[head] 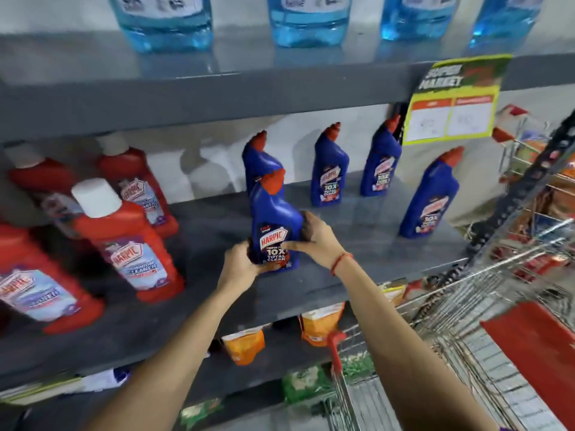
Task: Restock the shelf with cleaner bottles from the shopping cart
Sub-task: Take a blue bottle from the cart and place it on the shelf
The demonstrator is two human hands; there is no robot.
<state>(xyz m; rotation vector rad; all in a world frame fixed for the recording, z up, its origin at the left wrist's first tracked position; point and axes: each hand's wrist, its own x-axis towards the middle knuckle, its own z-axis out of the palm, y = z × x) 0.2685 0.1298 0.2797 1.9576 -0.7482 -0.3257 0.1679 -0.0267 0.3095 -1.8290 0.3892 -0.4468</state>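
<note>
Two bare forearms reach up from the bottom edge toward the grey shelf (357, 275). Left hand (241, 264) is curled round the lower left side of a blue cleaner bottle (275, 225), fingers closed on it near the base. Right hand (314, 239) grips the bottle's right side, thumb across the front label, fingers wrapped behind; a red thread band (340, 262) sits on that wrist. The held bottle is upright, red angled cap at the top, label facing the camera. Its base is at the shelf surface, toward the front edge; cannot tell if it touches.

Directly behind the held bottle stands another blue bottle (259, 160). To the right of the held bottle, three more blue bottles stand on the same shelf, spaced apart, the rightmost (431, 197) closest to the front. To its left, red cleaner bottles (127, 241) with white caps stand in a cluster. Above it, on the next shelf up, clear blue-liquid bottles (165, 23). A yellow-green price sign (451, 101) hangs from that upper shelf's edge. Right of and below the held bottle is the wire shopping cart (466, 306) with red handle. Below it, orange pouches (245, 345) on a lower shelf.
</note>
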